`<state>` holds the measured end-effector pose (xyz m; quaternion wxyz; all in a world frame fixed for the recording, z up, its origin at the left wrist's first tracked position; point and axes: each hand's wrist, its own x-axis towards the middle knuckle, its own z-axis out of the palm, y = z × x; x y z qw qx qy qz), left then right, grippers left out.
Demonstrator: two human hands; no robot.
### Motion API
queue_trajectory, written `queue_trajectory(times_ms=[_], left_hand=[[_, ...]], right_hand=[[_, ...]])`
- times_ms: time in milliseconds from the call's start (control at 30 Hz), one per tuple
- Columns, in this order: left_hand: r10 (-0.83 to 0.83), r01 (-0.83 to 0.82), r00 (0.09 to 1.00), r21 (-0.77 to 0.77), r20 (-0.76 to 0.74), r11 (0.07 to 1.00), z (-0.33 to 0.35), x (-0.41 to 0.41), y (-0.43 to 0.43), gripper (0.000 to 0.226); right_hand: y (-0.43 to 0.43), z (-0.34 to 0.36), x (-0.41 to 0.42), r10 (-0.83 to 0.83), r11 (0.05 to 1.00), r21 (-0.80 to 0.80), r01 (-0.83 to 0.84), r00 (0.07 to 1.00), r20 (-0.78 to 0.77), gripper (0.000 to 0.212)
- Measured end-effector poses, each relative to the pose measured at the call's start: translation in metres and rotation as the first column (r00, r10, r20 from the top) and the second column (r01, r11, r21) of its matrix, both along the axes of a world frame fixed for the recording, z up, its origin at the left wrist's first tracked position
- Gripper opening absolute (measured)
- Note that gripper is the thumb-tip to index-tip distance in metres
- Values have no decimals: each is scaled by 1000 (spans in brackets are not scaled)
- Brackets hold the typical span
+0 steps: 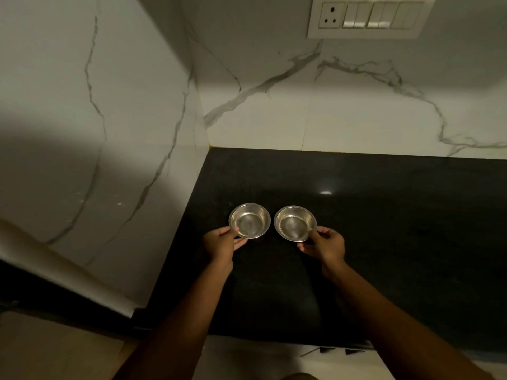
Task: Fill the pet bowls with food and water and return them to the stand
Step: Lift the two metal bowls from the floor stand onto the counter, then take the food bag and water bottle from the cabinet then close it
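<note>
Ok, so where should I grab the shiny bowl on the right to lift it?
Pinch the right bowl by its near rim, coming from your side of the counter, as the right hand does. It is upright with a thin lip sticking out, which probably gives a better hold than its smooth round sides.

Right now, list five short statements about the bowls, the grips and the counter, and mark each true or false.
1. The left bowl and the right bowl are both empty. True.
2. The left grip holds nothing. False: it pinches the left bowl's near rim.
3. The countertop under the bowls is black. True.
4. The right grip holds the right bowl by its far rim. False: it holds the near rim.
5. A switch panel is mounted on the wall. True.
</note>
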<state>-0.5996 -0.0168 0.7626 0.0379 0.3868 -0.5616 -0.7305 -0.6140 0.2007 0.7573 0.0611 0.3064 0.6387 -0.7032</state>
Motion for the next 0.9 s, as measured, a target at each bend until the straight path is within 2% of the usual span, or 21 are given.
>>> queue_trajectory(times_ms=[133, 200, 267, 333, 400, 533, 700, 800, 900], left_hand=[[-10, 10, 1000, 19, -20, 1000, 0, 3, -3, 33], [7, -7, 1000, -73, 0, 997, -1, 6, -2, 38], [55, -52, 998, -234, 5, 971, -4, 11, -1, 38], [88, -102, 995, -323, -57, 941, -4, 16, 5, 31], [71, -119, 985, -326, -157, 938, 0, 22, 18, 23], [-153, 43, 940, -339, -305, 940, 16, 30, 64, 11], [-434, 330, 847, -336, -307, 882, 41, 32, 118, 9], [-510, 401, 790, -341, -341, 850, 69, 22, 148, 12], [-524, 389, 751, -373, -401, 843, 110, 3, 176, 12]], right_hand=[[6, 1, 11, -6, 1000, 0, 6, 1000, -22, 39], [11, 1, 22, -22, 1000, -17, 22, 999, -40, 37], [16, 1, 33, -41, 999, -15, 41, 997, -60, 33], [20, 3, 45, -45, 999, -3, 45, 995, -87, 26], [23, 5, 55, -16, 1000, 6, 17, 992, -127, 21], [37, 14, 69, 57, 996, 81, -40, 974, -219, 15], [54, 34, 64, 125, 980, 190, -67, 943, -310, 15], [76, 64, 51, 206, 957, 272, -98, 890, -407, 19], [99, 114, 30, 275, 929, 361, -84, 809, -520, 20]])
